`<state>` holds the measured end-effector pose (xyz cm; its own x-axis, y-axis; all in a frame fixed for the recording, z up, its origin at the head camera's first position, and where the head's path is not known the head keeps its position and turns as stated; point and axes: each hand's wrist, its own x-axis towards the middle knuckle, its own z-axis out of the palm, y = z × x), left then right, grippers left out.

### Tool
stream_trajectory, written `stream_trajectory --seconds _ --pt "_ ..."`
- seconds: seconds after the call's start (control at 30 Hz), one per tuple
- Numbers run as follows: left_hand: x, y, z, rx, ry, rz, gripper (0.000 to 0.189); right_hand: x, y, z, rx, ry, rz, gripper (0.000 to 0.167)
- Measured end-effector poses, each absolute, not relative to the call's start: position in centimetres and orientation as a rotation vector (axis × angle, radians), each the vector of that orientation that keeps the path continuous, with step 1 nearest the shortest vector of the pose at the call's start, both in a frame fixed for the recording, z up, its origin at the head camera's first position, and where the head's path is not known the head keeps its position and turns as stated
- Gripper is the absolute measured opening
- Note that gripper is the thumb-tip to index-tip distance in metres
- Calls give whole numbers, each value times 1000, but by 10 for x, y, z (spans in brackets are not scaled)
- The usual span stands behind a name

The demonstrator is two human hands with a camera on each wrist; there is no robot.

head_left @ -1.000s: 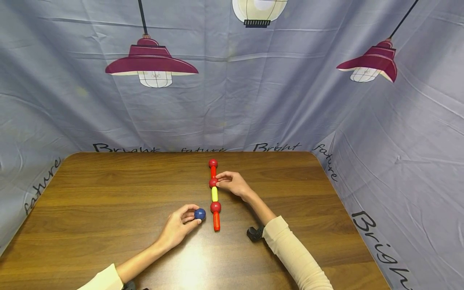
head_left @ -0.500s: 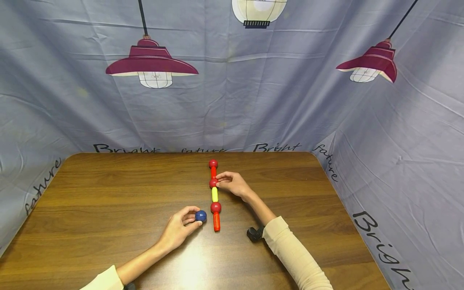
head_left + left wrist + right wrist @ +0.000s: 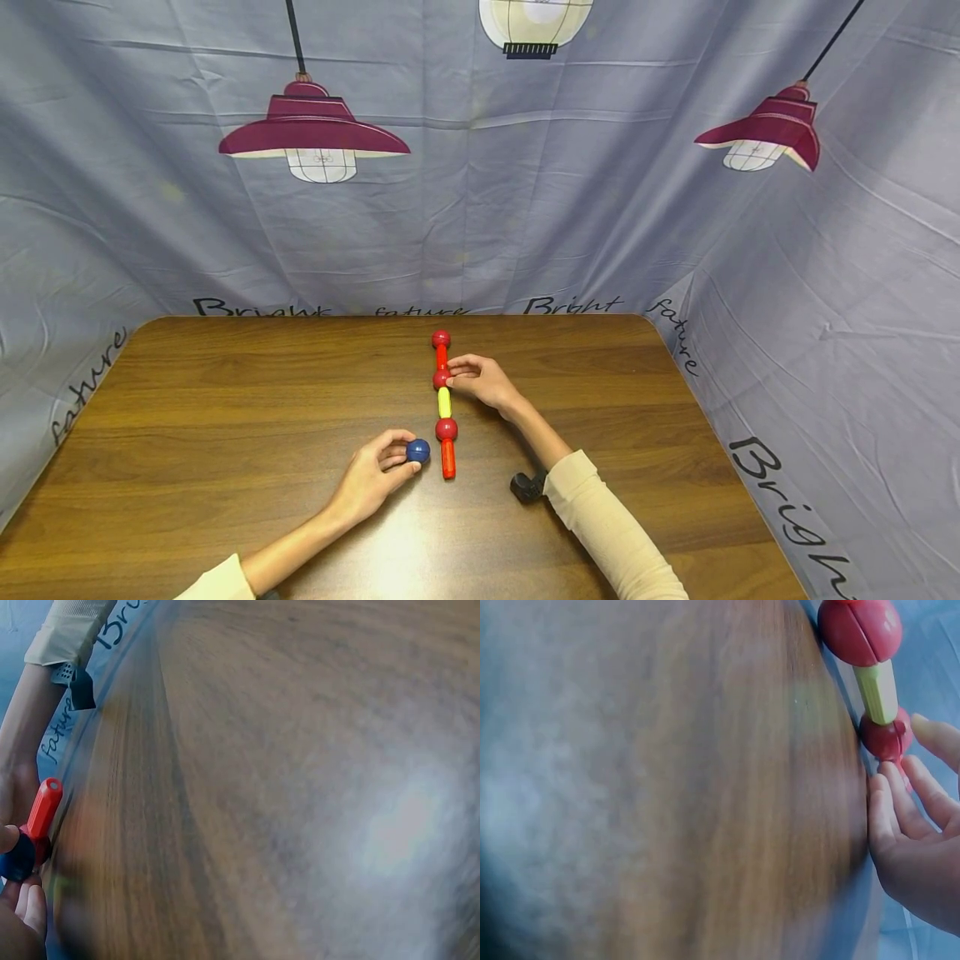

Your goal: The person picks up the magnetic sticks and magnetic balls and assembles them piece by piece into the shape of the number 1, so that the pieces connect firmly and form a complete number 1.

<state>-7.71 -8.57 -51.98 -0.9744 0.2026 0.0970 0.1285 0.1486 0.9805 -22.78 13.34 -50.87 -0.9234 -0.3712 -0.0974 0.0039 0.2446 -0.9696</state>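
A chain of red balls and short rods lies upright in the head view, in line from far to near. Its far ball [image 3: 441, 339] joins a red rod [image 3: 442, 357], then a middle red ball [image 3: 441, 380]. A yellow rod [image 3: 445, 403] leads to the near red ball [image 3: 446, 429], from which another red rod [image 3: 448, 460] points toward me. My right hand [image 3: 487, 385] holds the middle ball from the right with thumb and fingertips. Left of the chain, my left hand [image 3: 367, 479] pinches a blue ball [image 3: 417, 451], apart from the near rod.
The brown wooden table [image 3: 225, 400] carries the chain. Behind it hangs a grey-blue cloth [image 3: 450, 233] printed with lamps and lettering. A black wrist camera [image 3: 527, 487] sits at the right sleeve [image 3: 611, 525].
My left hand has moved the blue ball slightly right and toward me. The right hand and the chain have stayed almost in place.
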Motion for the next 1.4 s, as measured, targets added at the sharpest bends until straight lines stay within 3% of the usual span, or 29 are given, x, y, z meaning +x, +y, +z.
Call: stream_trajectory --seconds 0.37,1.4 --pt "-69 -83 -519 365 2302 1998 33 -214 137 -501 -223 2311 -1677 45" --pt "-45 -73 -524 520 2326 1949 32 -139 160 -487 -107 2141 -1558 26"
